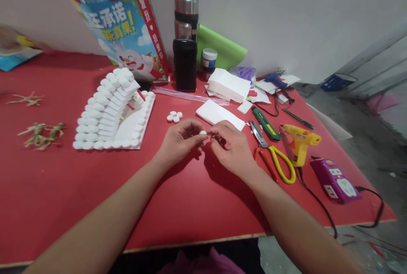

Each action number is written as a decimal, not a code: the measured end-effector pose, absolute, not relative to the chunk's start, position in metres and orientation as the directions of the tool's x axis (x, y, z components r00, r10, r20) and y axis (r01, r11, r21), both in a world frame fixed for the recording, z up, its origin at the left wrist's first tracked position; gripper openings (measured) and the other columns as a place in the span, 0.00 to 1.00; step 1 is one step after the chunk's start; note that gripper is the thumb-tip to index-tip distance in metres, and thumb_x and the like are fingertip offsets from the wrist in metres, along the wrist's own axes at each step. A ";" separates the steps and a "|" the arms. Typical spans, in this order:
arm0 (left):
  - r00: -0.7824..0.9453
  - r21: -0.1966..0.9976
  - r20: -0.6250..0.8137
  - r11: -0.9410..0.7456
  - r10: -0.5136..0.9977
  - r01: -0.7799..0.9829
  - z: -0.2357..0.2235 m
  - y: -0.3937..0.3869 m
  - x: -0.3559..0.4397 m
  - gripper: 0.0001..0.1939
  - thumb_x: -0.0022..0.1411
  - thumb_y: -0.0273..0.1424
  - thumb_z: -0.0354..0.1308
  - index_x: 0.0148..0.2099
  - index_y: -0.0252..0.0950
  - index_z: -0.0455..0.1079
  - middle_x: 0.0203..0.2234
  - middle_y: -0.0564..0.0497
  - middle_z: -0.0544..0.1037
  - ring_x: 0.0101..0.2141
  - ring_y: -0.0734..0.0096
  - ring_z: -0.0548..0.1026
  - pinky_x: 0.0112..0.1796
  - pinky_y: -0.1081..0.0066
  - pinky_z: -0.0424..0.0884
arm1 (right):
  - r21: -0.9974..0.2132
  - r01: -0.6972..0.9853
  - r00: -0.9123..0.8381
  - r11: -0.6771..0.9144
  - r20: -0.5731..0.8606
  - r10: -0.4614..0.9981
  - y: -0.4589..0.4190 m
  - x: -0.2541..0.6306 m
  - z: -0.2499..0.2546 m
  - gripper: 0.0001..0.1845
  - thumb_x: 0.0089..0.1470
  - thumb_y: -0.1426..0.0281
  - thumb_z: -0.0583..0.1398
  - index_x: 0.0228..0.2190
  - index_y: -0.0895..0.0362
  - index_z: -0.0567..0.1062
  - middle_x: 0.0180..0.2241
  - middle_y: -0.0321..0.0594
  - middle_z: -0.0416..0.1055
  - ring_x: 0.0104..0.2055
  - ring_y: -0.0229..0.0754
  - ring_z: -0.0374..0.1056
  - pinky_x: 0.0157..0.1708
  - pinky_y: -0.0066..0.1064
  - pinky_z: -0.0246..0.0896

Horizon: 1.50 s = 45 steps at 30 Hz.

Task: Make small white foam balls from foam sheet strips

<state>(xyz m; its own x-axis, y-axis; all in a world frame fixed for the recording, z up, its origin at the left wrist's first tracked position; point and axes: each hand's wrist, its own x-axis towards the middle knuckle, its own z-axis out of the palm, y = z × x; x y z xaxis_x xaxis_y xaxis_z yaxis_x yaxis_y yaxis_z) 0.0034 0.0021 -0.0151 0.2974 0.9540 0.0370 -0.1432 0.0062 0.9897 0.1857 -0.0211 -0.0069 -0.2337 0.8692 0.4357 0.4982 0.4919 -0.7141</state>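
Head view: left hand (181,140) pinches the small white piece (203,132) between thumb and index, probably because it's tiny. Right hand (232,147) has fingertips at its right side; can't tell if gripping. Loose white discs (176,119) just beyond left fingers, likely for reach. Hands angle inward above worktop (203,206).

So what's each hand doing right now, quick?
Left hand: closed, pinching a small white piece.
Right hand: fingers bent, index tip close to that piece; whether it grips anything cannot be told.
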 end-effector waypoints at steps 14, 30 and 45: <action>0.200 0.995 0.015 0.005 0.980 -0.098 -0.018 0.009 0.003 0.15 0.55 0.36 0.72 0.36 0.35 0.68 0.21 0.55 0.76 0.18 0.68 0.77 0.18 0.70 0.77 | -0.862 -0.357 -0.261 -0.360 -0.278 0.924 -0.010 0.195 0.002 0.16 0.43 0.68 0.75 0.36 0.59 0.86 0.38 0.44 0.81 0.29 0.31 0.67 0.21 0.21 0.56; 0.219 0.966 0.032 0.026 0.975 -0.259 -0.018 0.004 0.006 0.17 0.54 0.34 0.76 0.39 0.34 0.72 0.25 0.52 0.79 0.23 0.67 0.79 0.22 0.69 0.79 | -0.891 -0.331 -0.073 -0.311 -0.305 0.950 -0.011 0.191 0.004 0.29 0.34 0.55 0.81 0.19 0.58 0.72 0.13 0.26 0.61 0.10 0.24 0.49 0.08 0.20 0.36; 0.291 0.755 -0.146 0.296 0.946 -0.584 -0.019 0.015 0.000 0.18 0.48 0.32 0.80 0.35 0.29 0.76 0.26 0.50 0.81 0.22 0.81 0.74 0.22 0.83 0.71 | -0.912 -0.343 -0.159 -0.227 -0.182 0.970 -0.008 0.189 -0.006 0.14 0.43 0.65 0.77 0.30 0.59 0.83 0.25 0.37 0.79 0.17 0.29 0.64 0.16 0.22 0.58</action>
<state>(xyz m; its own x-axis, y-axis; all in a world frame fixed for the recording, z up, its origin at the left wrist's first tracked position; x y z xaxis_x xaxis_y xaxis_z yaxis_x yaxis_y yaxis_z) 0.0005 0.0148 -0.0195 0.2908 0.9456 -0.1461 -0.5844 0.2964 0.7554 0.1890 -0.0082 -0.0063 -0.1590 0.9704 -0.1820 -0.3426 -0.2271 -0.9116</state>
